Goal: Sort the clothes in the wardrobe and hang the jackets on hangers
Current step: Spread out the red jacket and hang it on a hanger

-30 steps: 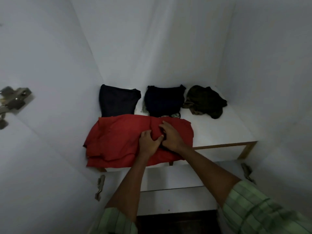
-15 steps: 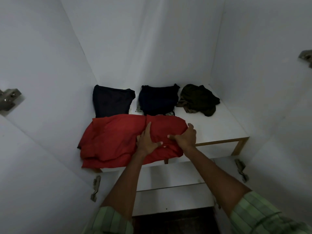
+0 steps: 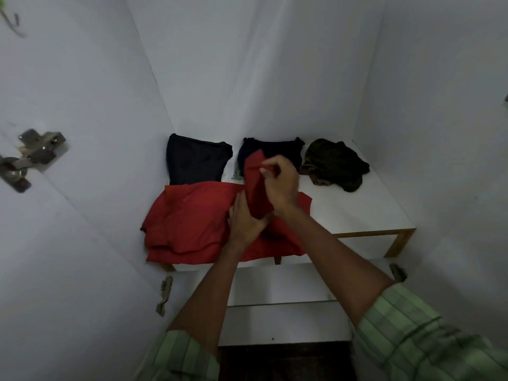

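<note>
Red garment (image 3: 192, 221) lying at the front left of the white wardrobe shelf (image 3: 357, 213). The right hand (image 3: 280, 185) pinches its lifted right edge with curled fingers; the left hand (image 3: 244, 221) grips the raised fold from below.

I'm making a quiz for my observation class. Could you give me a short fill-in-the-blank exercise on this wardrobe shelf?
1. Both hands are handling the ___ garment, and the right hand lifts a fold of it.
2. The left hand is ___ the right hand.
3. The crumpled olive garment lies nearest the shelf's ___ end.
4. Behind the front garment lie ___ folded dark garments.

Missing words: red; below; right; two
</note>
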`<state>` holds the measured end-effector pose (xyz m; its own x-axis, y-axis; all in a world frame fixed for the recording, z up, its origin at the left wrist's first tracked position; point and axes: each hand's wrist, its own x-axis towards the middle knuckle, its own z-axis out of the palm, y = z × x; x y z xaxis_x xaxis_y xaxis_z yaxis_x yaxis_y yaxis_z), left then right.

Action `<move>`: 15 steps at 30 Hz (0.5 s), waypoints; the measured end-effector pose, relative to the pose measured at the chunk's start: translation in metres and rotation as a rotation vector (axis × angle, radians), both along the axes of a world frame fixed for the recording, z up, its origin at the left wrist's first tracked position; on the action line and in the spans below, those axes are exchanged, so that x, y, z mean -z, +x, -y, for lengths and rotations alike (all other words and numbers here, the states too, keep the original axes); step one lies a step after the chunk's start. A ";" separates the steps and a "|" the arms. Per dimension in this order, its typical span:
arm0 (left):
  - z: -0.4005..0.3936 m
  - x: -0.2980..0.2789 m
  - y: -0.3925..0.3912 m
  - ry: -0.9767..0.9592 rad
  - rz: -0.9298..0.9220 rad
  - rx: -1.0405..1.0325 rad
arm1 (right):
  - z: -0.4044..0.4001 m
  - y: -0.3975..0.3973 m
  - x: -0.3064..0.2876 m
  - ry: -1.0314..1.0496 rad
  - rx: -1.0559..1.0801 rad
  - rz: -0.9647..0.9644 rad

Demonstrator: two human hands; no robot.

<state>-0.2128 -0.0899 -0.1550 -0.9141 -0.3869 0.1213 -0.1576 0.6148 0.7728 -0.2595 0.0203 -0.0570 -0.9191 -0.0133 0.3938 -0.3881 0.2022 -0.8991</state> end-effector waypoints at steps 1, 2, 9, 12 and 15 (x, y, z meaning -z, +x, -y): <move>0.000 -0.006 0.004 0.075 -0.145 -0.081 | 0.012 0.004 -0.009 -0.031 -0.215 0.056; 0.002 -0.010 0.007 0.166 -0.292 -0.177 | 0.024 0.008 -0.014 -0.045 -0.435 0.147; 0.063 -0.019 0.053 0.272 -0.470 -0.942 | 0.043 -0.005 0.061 0.724 -0.236 0.055; 0.073 -0.014 0.069 0.019 -0.429 -0.913 | 0.028 -0.002 0.107 0.940 -0.257 0.158; 0.060 -0.004 0.066 -0.240 -0.438 -0.559 | 0.021 0.001 0.127 0.845 -0.222 0.074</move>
